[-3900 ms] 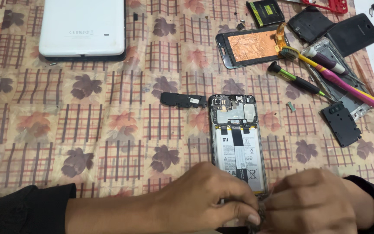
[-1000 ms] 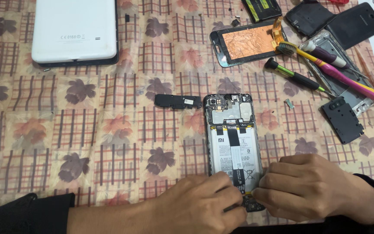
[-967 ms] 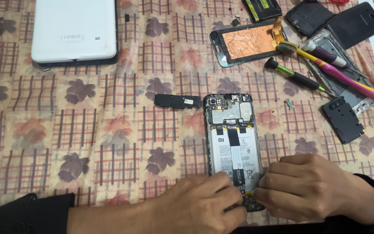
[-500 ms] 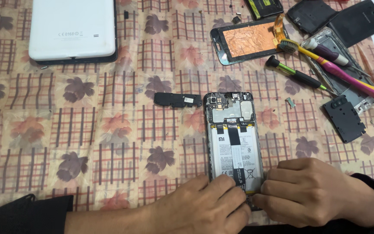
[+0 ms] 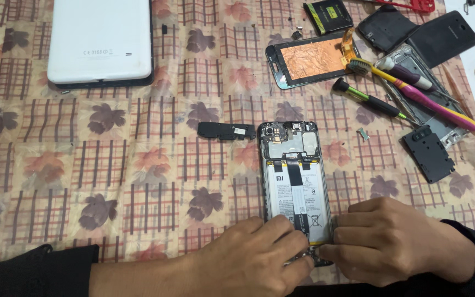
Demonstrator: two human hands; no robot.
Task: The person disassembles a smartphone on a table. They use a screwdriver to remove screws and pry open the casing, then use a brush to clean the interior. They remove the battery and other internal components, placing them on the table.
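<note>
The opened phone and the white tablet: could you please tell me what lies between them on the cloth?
In the head view, a small black cover piece lies just left of the opened phone; beyond it, only bare patterned cloth up to the white tablet.

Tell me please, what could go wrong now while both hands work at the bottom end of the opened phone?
1. Both hands, left hand and right hand, press at the bottom edge of the opened phone; a slip could perhaps dent the exposed battery or tear the black flex strip.
2. The small metal part lies loose on the patterned cloth, so it could easily be lost.
</note>
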